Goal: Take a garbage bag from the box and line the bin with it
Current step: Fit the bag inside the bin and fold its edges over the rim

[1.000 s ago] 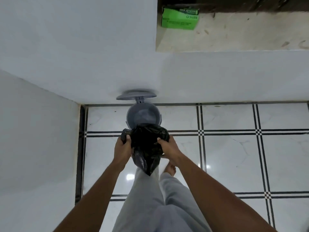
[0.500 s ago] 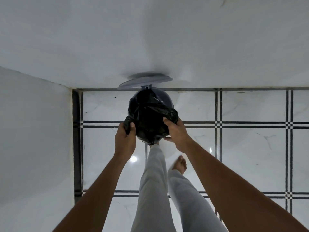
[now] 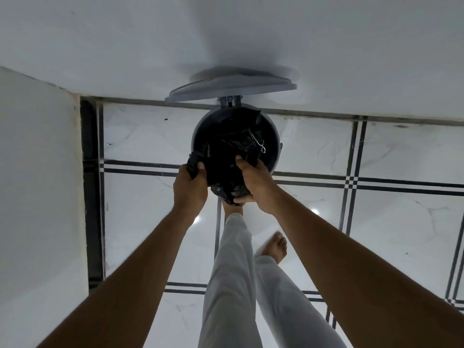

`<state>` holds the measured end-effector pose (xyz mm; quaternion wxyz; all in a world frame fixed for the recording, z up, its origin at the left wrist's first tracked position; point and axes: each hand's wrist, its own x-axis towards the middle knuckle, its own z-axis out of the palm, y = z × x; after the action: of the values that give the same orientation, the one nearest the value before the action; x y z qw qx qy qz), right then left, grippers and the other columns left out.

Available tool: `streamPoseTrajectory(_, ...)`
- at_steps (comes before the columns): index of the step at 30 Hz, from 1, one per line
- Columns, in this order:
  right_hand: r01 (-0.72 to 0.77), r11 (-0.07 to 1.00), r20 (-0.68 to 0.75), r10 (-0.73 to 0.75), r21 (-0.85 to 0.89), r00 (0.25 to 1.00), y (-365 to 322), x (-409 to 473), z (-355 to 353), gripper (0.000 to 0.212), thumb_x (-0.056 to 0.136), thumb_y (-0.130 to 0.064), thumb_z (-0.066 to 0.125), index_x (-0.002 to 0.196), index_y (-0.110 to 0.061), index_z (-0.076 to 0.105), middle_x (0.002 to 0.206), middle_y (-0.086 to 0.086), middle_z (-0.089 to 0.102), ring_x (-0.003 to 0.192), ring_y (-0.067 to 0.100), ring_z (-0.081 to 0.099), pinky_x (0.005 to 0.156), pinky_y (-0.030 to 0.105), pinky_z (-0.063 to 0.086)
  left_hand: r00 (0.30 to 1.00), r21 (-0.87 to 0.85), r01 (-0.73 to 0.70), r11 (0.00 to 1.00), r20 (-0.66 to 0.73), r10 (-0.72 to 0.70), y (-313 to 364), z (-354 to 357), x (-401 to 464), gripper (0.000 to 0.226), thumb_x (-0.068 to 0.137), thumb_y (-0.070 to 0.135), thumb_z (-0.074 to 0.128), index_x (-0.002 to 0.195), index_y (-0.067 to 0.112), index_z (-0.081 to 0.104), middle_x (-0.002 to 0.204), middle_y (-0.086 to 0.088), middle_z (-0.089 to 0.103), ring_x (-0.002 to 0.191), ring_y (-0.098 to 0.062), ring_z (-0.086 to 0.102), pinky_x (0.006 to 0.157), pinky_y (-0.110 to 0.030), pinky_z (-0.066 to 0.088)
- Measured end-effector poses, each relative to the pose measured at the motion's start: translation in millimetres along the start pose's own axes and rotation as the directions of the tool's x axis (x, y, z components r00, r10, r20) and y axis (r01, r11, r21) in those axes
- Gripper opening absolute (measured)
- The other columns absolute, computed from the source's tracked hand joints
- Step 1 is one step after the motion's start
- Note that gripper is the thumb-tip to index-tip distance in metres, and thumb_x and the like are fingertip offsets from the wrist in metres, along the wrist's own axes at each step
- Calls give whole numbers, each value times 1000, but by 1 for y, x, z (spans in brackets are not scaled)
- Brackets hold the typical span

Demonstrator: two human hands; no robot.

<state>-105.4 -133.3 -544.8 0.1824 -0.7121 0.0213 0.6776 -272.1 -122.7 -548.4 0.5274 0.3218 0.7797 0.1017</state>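
Head view: black garbage bag (image 3: pixel 227 156) is bunched over the near half of the grey bin (image 3: pixel 272 136), lid (image 3: pixel 231 87) up against the wall; far rim looks uncovered. Left hand (image 3: pixel 189 187) pinches the bag's edge outside the near-left rim, right hand (image 3: pixel 254 183) grips it at the near-right. Both arms reach straight out, equally near, so I'd expect the mouth to need spreading away from the hands.

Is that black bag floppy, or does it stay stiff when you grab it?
Probably very floppy: the black garbage bag crumples and folds where the left hand and right hand grip it. It looks thin and light, sagging in a loose bunch over the near rim of the gray bin. Its shiny film may be a bit slippery.
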Motion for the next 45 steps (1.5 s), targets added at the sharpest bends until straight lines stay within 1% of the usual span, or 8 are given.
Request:
streamPoseTrajectory(6, -11, 1000, 13, 11, 1, 1000, 1, 5, 16, 65, 110, -52, 62, 167, -34, 37, 155, 5, 52, 139, 40, 58, 93, 64, 66, 999, -44, 48, 998, -13, -49, 1, -22, 21, 55, 78, 67, 57, 106, 23, 75, 100, -4, 81, 96, -29, 79, 91, -54, 65)
streamPoseTrajectory(11, 218, 971, -163, -232, -97, 959, -3, 33, 8, 54, 112, -49, 57, 159, -23, 49, 132, 0, 59, 130, 29, 60, 117, 55, 52, 998, -60, 56, 997, 19, -55, 11, -20, 46, 43, 82, 59, 65, 104, 23, 75, 100, -5, 80, 99, -32, 78, 92, -56, 64)
streamPoseTrajectory(19, 381, 803, -301, -544, -459, 783, -38, 76, -44, 32, 109, -49, 57, 119, -22, 72, 110, 2, 75, 113, 31, 69, 95, 40, 55, 999, -88, 35, 996, -19, -36, 50, 1, 96, 10, 93, 28, 73, 83, 25, 75, 83, 5, 73, 85, -24, 71, 77, -32, 60)
streamPoseTrajectory(23, 229, 743, -406, -565, -628, 718, -58, 88, -69, 37, 106, -56, 53, 114, -26, 73, 124, 4, 71, 129, 36, 55, 105, 51, 42, 977, -148, 155, 977, 170, -129, 60, -10, 121, 17, 96, 24, 80, 112, 16, 78, 101, -3, 82, 75, -14, 77, 68, -27, 61)
streamPoseTrajectory(28, 418, 898, -295, -439, -137, 848, -76, 99, -89, 31, 102, -52, 72, 101, -22, 79, 100, -1, 83, 98, 24, 80, 99, 48, 66, 849, -234, 328, 915, 497, -177, 62, -37, 136, 26, 96, 21, 75, 121, 14, 75, 120, -6, 80, 103, -17, 80, 88, -35, 67)
streamPoseTrajectory(33, 347, 895, -19, -356, 281, 934, -90, 109, -89, 45, 104, -49, 66, 132, -16, 78, 126, 7, 82, 117, 28, 79, 100, 42, 64, 867, -563, 322, 761, 498, 2, 58, -46, 148, 19, 107, 27, 63, 111, 17, 79, 116, 1, 79, 113, -14, 77, 94, -31, 63)
streamPoseTrajectory(39, 239, 864, -168, -182, 444, 969, -102, 133, -88, 48, 102, -35, 62, 142, -12, 73, 105, 5, 81, 94, 24, 78, 67, 31, 64, 881, -636, 313, 706, 472, 35, 49, -41, 161, 26, 105, 36, 65, 104, 14, 79, 108, 2, 83, 104, -7, 79, 85, -20, 63)
streamPoseTrajectory(45, 310, 863, -278, -208, 399, 938, -119, 158, -83, 27, 105, -33, 69, 119, -13, 80, 109, 12, 85, 99, 31, 84, 87, 44, 70, 909, -634, 287, 718, 417, 5, 58, -23, 185, 22, 105, 16, 59, 100, 11, 80, 102, -1, 80, 83, -8, 79, 71, -15, 61)
